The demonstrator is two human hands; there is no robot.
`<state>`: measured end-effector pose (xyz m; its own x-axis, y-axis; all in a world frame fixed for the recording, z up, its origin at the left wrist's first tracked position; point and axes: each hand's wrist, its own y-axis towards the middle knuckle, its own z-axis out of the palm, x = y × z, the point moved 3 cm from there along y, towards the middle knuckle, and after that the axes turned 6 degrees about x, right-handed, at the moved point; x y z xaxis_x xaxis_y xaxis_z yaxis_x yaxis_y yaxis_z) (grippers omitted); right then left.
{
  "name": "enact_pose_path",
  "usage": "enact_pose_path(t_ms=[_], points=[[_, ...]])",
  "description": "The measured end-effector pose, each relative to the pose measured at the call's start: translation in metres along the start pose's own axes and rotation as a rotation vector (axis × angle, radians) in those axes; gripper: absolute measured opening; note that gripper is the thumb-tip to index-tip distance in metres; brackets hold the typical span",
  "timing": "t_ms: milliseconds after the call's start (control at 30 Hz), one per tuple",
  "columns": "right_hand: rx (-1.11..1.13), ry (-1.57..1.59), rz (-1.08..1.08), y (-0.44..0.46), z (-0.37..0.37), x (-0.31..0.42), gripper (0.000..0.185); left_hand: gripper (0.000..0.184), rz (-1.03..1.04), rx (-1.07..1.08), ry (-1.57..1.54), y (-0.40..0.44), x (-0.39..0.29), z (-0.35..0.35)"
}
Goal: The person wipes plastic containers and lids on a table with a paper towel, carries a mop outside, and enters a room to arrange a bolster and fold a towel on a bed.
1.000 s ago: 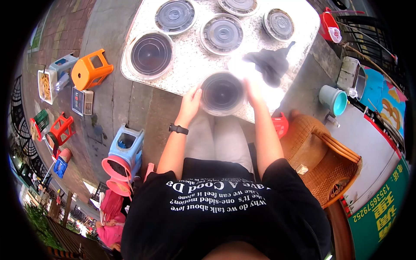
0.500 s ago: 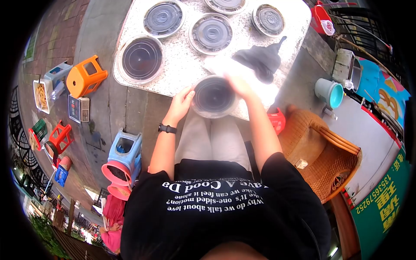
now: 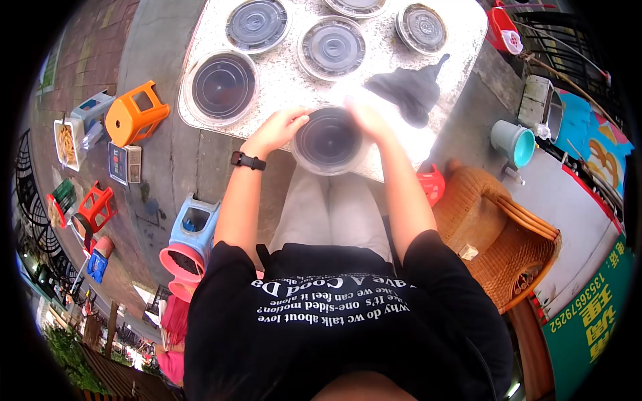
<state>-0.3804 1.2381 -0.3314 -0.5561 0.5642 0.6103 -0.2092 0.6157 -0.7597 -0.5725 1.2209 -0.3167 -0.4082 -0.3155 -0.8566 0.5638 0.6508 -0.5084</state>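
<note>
A round clear plastic bowl with a lid [image 3: 328,140] and dark contents sits at the near edge of the speckled white table [image 3: 277,87], above my lap. My left hand [image 3: 279,128], with a dark watch on its wrist, has its fingers closed at the bowl's upper left rim. On the opposite side, my right hand [image 3: 368,123] grips the right rim; strong glare washes out its fingertips. Beyond it on the table lies a crumpled dark cloth-like item [image 3: 409,92]. Another lidded bowl [image 3: 224,88] with dark contents stands to the left.
Several similar lidded bowls [image 3: 332,48] stand farther back on the table. An orange stool [image 3: 136,115] and a blue stool [image 3: 194,220] are on the left. To the right are a wicker chair [image 3: 491,234] and a grey-teal bucket [image 3: 513,144].
My left hand has shifted up along the bowl's rim, its forearm swinging left. My right hand stays at the right rim. The whole view has shifted slightly.
</note>
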Motion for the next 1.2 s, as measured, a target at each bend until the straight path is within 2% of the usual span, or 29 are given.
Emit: enact_pose_path(t_ms=[233, 367, 433, 500, 533, 567, 667, 767, 800, 900, 933, 1033, 1067, 1167, 1200], points=[[-0.043, -0.118, -0.05, -0.002, 0.001, 0.005, 0.041, 0.024, 0.064, 0.13, 0.114, 0.019, -0.019, 0.002], [-0.096, -0.069, -0.093, -0.013, -0.005, 0.002, 0.04, 0.022, 0.162, 0.113, 0.166, 0.029, -0.017, 0.009], [-0.147, -0.018, -0.138, -0.019, -0.014, -0.009, 0.039, 0.022, 0.142, 0.131, 0.203, 0.03, -0.019, 0.009], [-0.288, 0.497, 0.095, -0.032, -0.032, -0.024, 0.037, 0.023, 0.117, 0.13, 0.179, 0.027, -0.018, 0.008], [-0.452, 0.973, 0.063, -0.031, -0.033, -0.047, 0.038, 0.023, 0.104, 0.12, 0.138, 0.024, -0.016, 0.006], [-0.436, 1.218, 0.014, -0.033, -0.042, -0.066, 0.041, 0.023, 0.093, 0.11, 0.1, 0.022, -0.014, 0.003], [-0.519, 1.341, -0.202, -0.053, -0.061, -0.082, 0.041, 0.026, 0.01, 0.022, 0.037, 0.015, 0.005, -0.002], [-0.608, 1.384, -0.275, -0.068, -0.062, -0.092, 0.042, 0.028, -0.058, -0.081, -0.214, -0.002, 0.005, -0.001], [-0.659, 1.363, -0.261, -0.074, -0.061, -0.088, 0.043, 0.029, -0.024, -0.138, -0.194, -0.001, 0.026, 0.003], [-0.797, 1.309, -0.262, -0.083, -0.047, -0.061, 0.042, 0.03, -0.202, -0.263, -0.403, -0.012, 0.025, 0.013], [-0.839, 1.293, -0.268, -0.085, -0.04, -0.05, 0.041, 0.03, -0.177, -0.312, -0.361, -0.013, 0.028, 0.015], [-0.738, 1.128, -0.167, -0.083, -0.014, -0.015, 0.037, 0.03, -0.261, -0.603, -0.552, -0.032, 0.032, 0.018], [-0.72, 1.035, -0.174, -0.081, -0.003, -0.001, 0.036, 0.037, -0.27, -0.695, -0.558, -0.043, 0.042, 0.015], [-0.548, 0.87, -0.131, -0.073, 0.034, 0.056, 0.036, 0.05, -0.299, -1.081, -1.061, -0.073, 0.061, 0.0], [-0.486, 0.953, -0.103, -0.064, 0.052, 0.064, 0.036, 0.055, -0.259, -1.146, -1.075, -0.078, 0.063, -0.007]])
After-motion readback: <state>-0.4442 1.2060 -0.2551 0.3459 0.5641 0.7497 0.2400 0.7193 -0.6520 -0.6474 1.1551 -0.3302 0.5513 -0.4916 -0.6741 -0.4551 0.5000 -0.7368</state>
